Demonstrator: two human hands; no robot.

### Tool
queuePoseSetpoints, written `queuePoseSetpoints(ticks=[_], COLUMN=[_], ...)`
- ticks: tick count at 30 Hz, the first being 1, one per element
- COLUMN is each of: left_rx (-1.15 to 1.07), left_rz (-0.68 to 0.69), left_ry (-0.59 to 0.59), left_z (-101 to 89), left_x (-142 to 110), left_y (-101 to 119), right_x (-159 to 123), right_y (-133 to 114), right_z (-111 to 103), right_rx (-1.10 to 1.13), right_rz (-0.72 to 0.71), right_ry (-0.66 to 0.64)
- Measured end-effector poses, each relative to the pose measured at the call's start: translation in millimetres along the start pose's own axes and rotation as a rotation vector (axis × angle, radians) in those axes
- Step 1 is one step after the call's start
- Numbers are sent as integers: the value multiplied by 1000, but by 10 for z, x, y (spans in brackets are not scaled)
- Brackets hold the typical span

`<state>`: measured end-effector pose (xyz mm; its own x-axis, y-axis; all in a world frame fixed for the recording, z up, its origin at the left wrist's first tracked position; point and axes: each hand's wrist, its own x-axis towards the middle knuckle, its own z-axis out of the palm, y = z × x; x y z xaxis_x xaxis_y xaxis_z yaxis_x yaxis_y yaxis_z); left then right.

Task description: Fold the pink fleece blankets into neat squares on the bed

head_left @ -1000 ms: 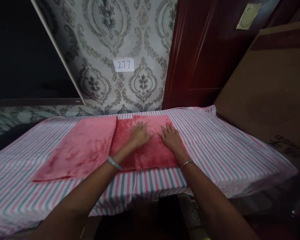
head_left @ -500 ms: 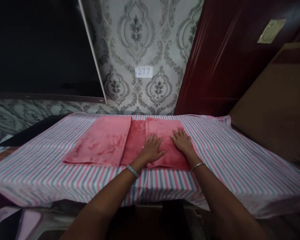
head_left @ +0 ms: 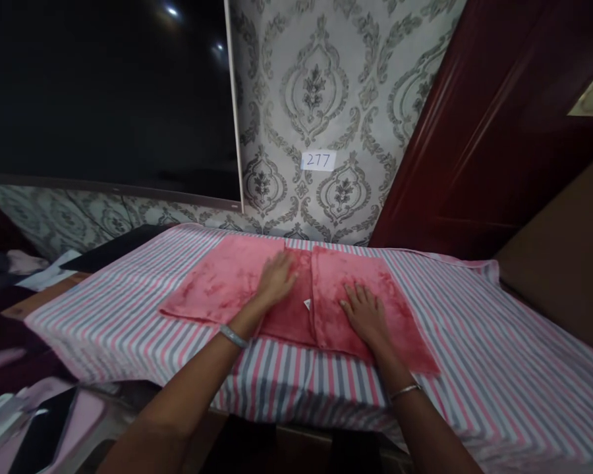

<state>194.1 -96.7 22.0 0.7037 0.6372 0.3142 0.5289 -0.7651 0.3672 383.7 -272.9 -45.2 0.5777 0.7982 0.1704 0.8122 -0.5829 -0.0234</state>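
A pink plush cloth [head_left: 217, 280] lies on a striped tablecloth [head_left: 133, 299], its left and right sides folded in toward the middle. Between the two folded panels a darker red strip shows, with a small white tag [head_left: 307, 304] at the right panel's edge. My left hand [head_left: 277, 278], slightly blurred, is over the inner edge of the left panel, fingers stretched out. Flat on the right panel rests my right hand [head_left: 366, 313], its fingers spread. Neither hand grips anything.
A large dark screen [head_left: 109, 99] stands at the back left, before patterned wallpaper [head_left: 313, 92] bearing a paper label [head_left: 318, 160]. Behind on the right is a dark red door [head_left: 454, 151], with a brown box [head_left: 563, 263] beside it. A phone [head_left: 44, 431] lies at lower left.
My left hand has moved left from the right panel to the left panel's inner edge. My right hand stays on the right panel, whose lower right corner now spreads further out. The view has shifted.
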Motion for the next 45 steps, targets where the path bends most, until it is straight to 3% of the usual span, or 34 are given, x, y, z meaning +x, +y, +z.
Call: queuePoseSetpoints(ticks=[3, 5, 8, 13, 22, 28, 34, 40, 45], left_rx=[261, 354, 425, 433, 412, 427, 347, 281, 256], left_rz=[-182, -205, -183, -187, -189, -181, -263, -328, -295], left_ry=[-87, -175, -185, -165, -171, -154, -203, -178, -127], left_z=[-69, 15, 162, 193, -55, -56, -18, -273, -372], left_x=[-94, -164, -225, -216, -154, 44, 244, 434, 520], left_y=[-305, -434, -510, -517, -385, -178, -282, -415, -259], right_x=[13, 14, 10, 11, 11, 22, 20, 11, 12], right_y=[3, 0, -6, -6, 7, 4, 9, -9, -11], right_z=[0, -4, -7, 2, 35, 38, 36, 6, -9], right_rx=[0, 5, 7, 10, 25, 31, 41, 71, 89], right_rz=[0, 6, 12, 12, -4, 2, -9, -5, -2], right_ry=[-5, -11, -16, -8, 19, 21, 34, 35, 20])
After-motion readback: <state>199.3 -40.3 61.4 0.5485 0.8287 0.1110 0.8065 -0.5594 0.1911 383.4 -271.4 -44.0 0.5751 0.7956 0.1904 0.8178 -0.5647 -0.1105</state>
